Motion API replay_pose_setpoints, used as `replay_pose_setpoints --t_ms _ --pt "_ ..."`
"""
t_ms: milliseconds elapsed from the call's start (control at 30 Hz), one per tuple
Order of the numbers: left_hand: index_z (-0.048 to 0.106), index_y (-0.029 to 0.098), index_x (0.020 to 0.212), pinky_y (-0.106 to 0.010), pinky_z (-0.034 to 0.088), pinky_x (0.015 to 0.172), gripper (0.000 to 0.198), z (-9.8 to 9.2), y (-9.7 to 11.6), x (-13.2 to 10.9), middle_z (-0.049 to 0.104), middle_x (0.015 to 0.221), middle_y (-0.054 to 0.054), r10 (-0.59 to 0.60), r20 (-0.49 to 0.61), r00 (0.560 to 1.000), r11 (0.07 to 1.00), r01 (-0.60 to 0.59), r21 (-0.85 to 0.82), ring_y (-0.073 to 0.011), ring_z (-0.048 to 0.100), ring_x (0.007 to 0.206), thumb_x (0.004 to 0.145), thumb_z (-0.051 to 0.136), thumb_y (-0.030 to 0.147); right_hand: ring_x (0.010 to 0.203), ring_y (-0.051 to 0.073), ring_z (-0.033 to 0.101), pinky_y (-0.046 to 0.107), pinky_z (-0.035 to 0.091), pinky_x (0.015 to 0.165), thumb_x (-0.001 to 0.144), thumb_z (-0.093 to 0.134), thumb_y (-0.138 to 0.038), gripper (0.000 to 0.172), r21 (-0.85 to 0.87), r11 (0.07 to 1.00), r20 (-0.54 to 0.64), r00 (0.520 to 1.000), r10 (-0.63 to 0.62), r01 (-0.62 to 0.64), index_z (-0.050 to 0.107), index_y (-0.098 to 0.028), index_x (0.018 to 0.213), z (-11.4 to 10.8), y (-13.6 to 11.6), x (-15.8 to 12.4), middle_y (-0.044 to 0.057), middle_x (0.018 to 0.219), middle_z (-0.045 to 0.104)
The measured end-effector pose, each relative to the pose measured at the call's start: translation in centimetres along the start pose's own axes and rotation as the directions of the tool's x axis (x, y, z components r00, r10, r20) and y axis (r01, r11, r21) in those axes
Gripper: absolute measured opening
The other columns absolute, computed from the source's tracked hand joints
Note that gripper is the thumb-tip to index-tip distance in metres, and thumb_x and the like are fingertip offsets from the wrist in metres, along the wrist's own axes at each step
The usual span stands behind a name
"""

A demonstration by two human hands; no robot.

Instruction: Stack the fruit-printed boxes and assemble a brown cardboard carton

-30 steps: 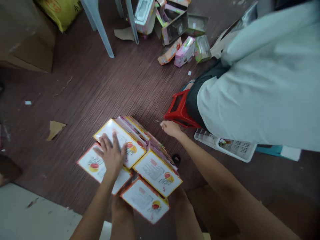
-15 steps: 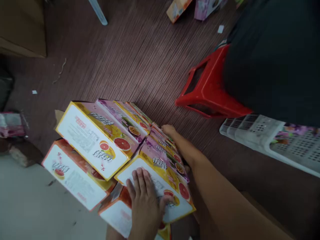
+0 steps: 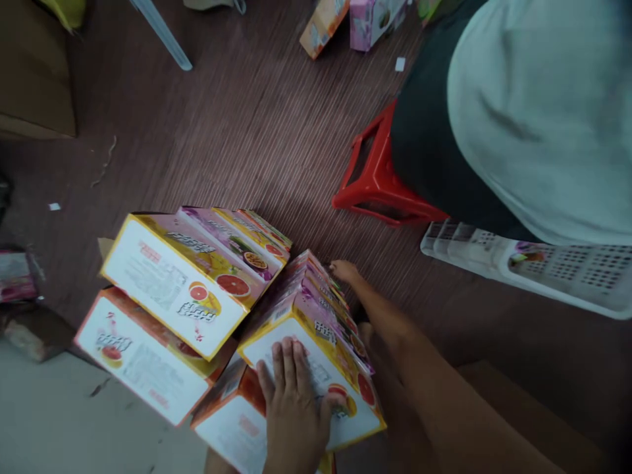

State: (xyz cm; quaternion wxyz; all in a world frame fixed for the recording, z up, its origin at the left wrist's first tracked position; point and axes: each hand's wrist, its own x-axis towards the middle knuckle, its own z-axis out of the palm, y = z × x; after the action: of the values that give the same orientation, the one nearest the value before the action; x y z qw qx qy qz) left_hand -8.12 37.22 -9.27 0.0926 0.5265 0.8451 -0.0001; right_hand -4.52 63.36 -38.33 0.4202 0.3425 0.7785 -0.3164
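Note:
Several colourful fruit-print boxes stand in stacked rows on the floor before me. My left hand (image 3: pixel 296 401) lies flat, fingers spread, on the white face of the near right box (image 3: pixel 316 368). My right hand (image 3: pixel 344 270) reaches along the far end of that right row (image 3: pixel 320 289), fingers curled against the boxes' far side; whether it grips anything is hidden. A second stack to the left has a yellow-edged box (image 3: pixel 172 283) on top and an orange-edged box (image 3: pixel 133 355) below.
A person in a pale shirt sits on a red stool (image 3: pixel 375 184) at the upper right. A white plastic basket (image 3: pixel 533 266) lies beside the stool. Loose boxes (image 3: pixel 345 20) and a grey chair leg (image 3: pixel 160 33) are at the top, brown cardboard (image 3: pixel 34 79) at far left.
My left hand moved from the left stack onto the near right box and stays flat there. My right hand came in from near the stool to the far end of the right row.

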Motion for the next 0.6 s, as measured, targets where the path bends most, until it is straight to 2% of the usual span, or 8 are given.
replay_pose_setpoints --t_ms 133,200,300,367,433,500,600 --pt "0.003 -0.004 0.156 -0.06 0.0 0.122 0.113 0.4 -0.1 -0.1 0.026 0.157 -0.03 0.011 0.008 1.0 1.0 -0.011 0.006 -0.0373 0.002 0.152 0.082 0.053 0.067 0.12 0.022 0.06 0.028 0.048 0.093 0.1 0.034 -0.031 0.043 0.032 0.999 -0.023 1.0 0.015 -0.014 0.062 -0.022 0.131 -0.3 -0.5 2.1 0.012 0.131 0.063" --pt "0.004 -0.004 0.155 -0.057 -0.002 0.123 0.113 0.5 0.0 -0.1 0.022 0.158 -0.03 0.008 0.005 1.0 1.0 -0.008 0.009 -0.038 0.002 0.152 0.082 0.054 0.066 0.118 0.022 0.061 0.027 0.047 0.092 0.098 0.04 -0.029 0.041 0.028 1.0 0.004 1.0 0.01 -0.01 0.065 -0.02 0.129 0.4 -0.9 2.0 0.015 0.129 0.064" --pt "0.003 -0.004 0.156 -0.054 -0.002 0.123 0.111 0.5 0.1 0.0 0.014 0.161 -0.027 0.004 -0.003 1.0 0.999 -0.004 0.04 -0.0376 0.002 0.152 0.083 0.052 0.065 0.111 0.024 0.066 0.026 0.049 0.087 0.094 0.047 -0.026 0.036 0.006 1.0 0.084 0.996 0.021 -0.022 0.071 -0.015 0.119 3.1 0.2 -1.1 0.019 0.12 0.068" --pt "0.002 -0.002 0.156 -0.055 -0.001 0.123 0.109 0.5 0.2 0.1 0.012 0.162 -0.026 0.001 -0.004 1.0 0.999 -0.001 0.05 -0.0368 0.002 0.152 0.085 0.048 0.066 0.109 0.025 0.067 0.028 0.05 0.087 0.091 0.053 -0.026 0.035 -0.011 0.999 0.118 0.992 0.043 -0.042 0.072 -0.016 0.119 4.9 2.0 -3.9 0.019 0.117 0.069" --pt "0.0 0.0 0.156 -0.056 0.001 0.122 0.104 0.4 0.4 0.1 0.014 0.162 -0.025 -0.022 0.002 1.0 0.999 0.022 0.042 -0.0355 0.001 0.152 0.088 0.045 0.064 0.111 0.026 0.065 0.032 0.051 0.091 0.09 0.055 -0.027 0.038 -0.022 0.998 0.118 0.991 0.065 -0.063 0.069 -0.019 0.124 5.6 3.6 -5.9 0.018 0.119 0.069" --pt "-0.002 0.001 0.156 -0.058 0.003 0.122 0.1 0.3 0.5 0.2 0.015 0.162 -0.025 -0.048 0.013 0.999 0.998 0.048 0.028 -0.0345 0.001 0.152 0.091 0.043 0.062 0.115 0.026 0.064 0.035 0.05 0.094 0.092 0.05 -0.027 0.039 -0.022 0.997 0.095 0.992 0.08 -0.079 0.068 -0.019 0.125 4.8 4.1 -6.3 0.017 0.123 0.067" --pt "-0.003 0.001 0.156 -0.058 0.003 0.122 0.099 0.2 0.7 0.2 0.011 0.162 -0.026 -0.043 0.014 0.999 0.999 0.043 0.007 -0.0343 -0.001 0.152 0.092 0.041 0.061 0.119 0.024 0.061 0.034 0.049 0.096 0.098 0.036 -0.028 0.043 0.001 0.998 0.038 0.998 0.057 -0.057 0.066 -0.019 0.127 1.6 2.6 -4.1 0.015 0.129 0.064"
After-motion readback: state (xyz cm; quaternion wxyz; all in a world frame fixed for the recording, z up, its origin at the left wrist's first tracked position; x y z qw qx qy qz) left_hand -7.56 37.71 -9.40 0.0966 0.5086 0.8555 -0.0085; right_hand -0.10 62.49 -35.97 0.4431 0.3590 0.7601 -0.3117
